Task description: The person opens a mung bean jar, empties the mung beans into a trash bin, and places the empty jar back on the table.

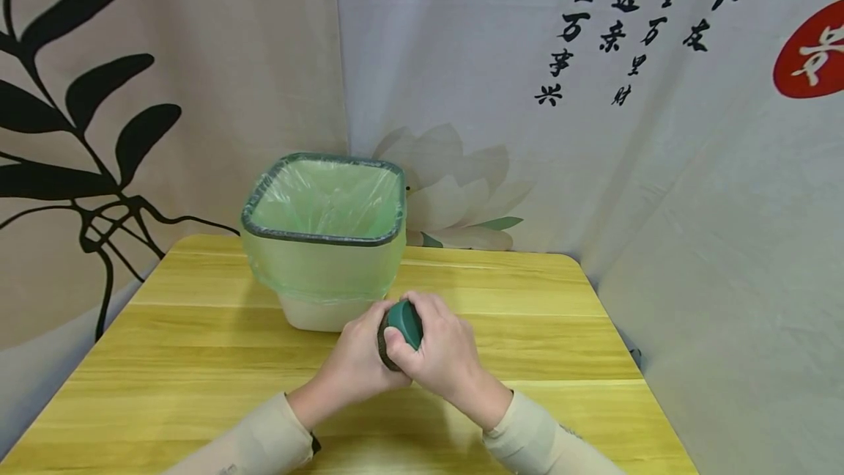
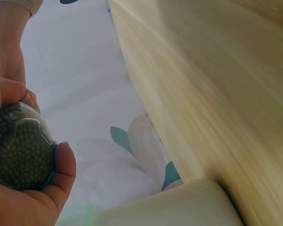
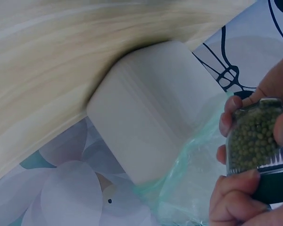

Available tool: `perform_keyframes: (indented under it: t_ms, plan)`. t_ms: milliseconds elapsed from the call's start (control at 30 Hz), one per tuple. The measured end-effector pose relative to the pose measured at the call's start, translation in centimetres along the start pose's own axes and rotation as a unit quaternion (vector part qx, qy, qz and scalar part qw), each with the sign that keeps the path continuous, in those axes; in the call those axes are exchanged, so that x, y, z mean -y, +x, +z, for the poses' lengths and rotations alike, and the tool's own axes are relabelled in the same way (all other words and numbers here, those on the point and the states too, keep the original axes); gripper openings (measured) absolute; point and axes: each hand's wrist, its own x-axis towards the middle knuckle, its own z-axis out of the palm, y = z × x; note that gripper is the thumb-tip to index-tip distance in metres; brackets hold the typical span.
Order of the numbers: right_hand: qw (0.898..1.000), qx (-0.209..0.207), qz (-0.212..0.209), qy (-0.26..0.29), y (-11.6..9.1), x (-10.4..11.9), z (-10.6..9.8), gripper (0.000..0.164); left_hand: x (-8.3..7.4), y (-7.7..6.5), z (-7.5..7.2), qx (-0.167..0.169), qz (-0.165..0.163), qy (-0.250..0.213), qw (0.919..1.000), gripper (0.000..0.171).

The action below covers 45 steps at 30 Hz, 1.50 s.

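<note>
Both hands hold a small clear jar (image 3: 254,134) of green beans, probably mung beans, just above the table in front of the bin. The jar is tilted on its side, its dark green lid (image 1: 405,322) facing up and right in the head view. My left hand (image 1: 361,352) wraps round the jar's body, fingers curled against the glass. My right hand (image 1: 440,349) grips the green lid end, thumb across it. Through the jar's clear base the packed beans (image 2: 26,157) show in the left wrist view. The hands cover much of the glass.
A white bin (image 1: 316,316) with a pale green plastic liner (image 1: 316,262) and dark rim stands behind the hands, left of centre. The yellow wood-grain table (image 1: 541,358) ends at printed cloth walls (image 1: 712,189) at the back and sides.
</note>
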Motion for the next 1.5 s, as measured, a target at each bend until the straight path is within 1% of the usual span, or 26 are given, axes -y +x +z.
perform_keyframes:
  t_ms: [167, 367, 533, 667, 800, 967, 1133, 1233, 1300, 1400, 1500]
  plan:
    - [1.0, 0.0, 0.0, 0.0, -0.4, -0.2, 0.2, 0.05, 0.2, -0.2, 0.3, -0.006, 0.009, 0.002, 0.9999, 0.086]
    - [1.0, 0.001, 0.008, 0.0, -0.5, -0.2, 0.2, 0.052, 0.2, -0.2, 0.4, -0.005, 0.011, -0.005, 0.9999, 0.086]
    - [1.0, 0.015, 0.015, -0.002, -0.6, -0.2, 0.2, 0.053, 0.3, -0.1, 0.4, -0.003, 0.009, -0.003, 1.0, 0.085]
    - [0.999, 0.034, 0.023, -0.001, -0.6, -0.2, 0.1, 0.054, 0.4, -0.2, 0.5, -0.006, 0.009, 0.004, 0.9999, 0.086]
    - [0.999, 0.05, 0.022, -0.002, -0.7, -0.1, -0.1, 0.056, 0.6, -0.3, 0.5, -0.014, 0.013, 0.015, 0.9997, 0.086]
    - [0.998, 0.058, 0.022, -0.008, -0.8, 0.0, -0.2, 0.058, 0.7, -0.5, 0.4, -0.023, 0.016, 0.027, 0.9992, 0.087]
    - [0.997, 0.064, 0.037, -0.01, -0.7, 0.2, -0.3, 0.058, 0.6, -0.6, 0.5, -0.038, 0.023, 0.044, 0.9981, 0.088]
    - [0.996, 0.067, 0.051, -0.003, -0.7, 0.3, -0.3, 0.057, 0.6, -0.6, 0.7, -0.052, 0.043, 0.064, 0.9957, 0.089]
    - [0.996, 0.068, 0.061, 0.004, -0.7, 0.3, -0.3, 0.057, 0.7, -0.6, 0.8, -0.064, 0.06, 0.083, 0.9927, 0.089]
    - [0.995, 0.067, 0.072, 0.013, -0.6, 0.3, -0.2, 0.057, 0.7, -0.6, 1.0, -0.085, 0.089, 0.115, 0.9858, 0.09]
    - [0.995, 0.064, 0.08, 0.019, -0.5, 0.3, -0.2, 0.057, 0.8, -0.4, 1.1, -0.109, 0.123, 0.143, 0.9761, 0.089]
